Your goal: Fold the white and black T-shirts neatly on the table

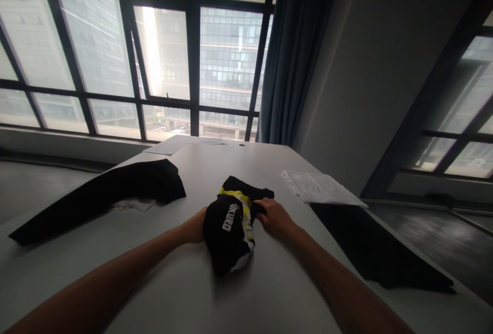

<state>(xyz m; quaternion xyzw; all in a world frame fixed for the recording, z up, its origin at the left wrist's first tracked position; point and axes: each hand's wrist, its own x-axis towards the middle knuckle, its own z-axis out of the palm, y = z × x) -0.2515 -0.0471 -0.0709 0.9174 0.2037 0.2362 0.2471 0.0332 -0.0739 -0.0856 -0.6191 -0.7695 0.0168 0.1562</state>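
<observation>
A black garment (227,231) with yellow and white patches and white lettering is bunched up in the middle of the white table (169,293). Its exact kind is hard to make out in this bundle. My right hand (273,216) closes its fingers on the cloth at the garment's right side. On the other side, my left hand (195,227) reaches in behind the bundle. The cloth hides its fingers, so whether they grip cannot be seen.
Dark folded cloth (131,185) lies at the left over something whitish. Another dark cloth (377,246) lies at the right edge, below a white folded sheet (327,188). Papers (165,145) rest at the far end, near the windows and a blue curtain (296,56).
</observation>
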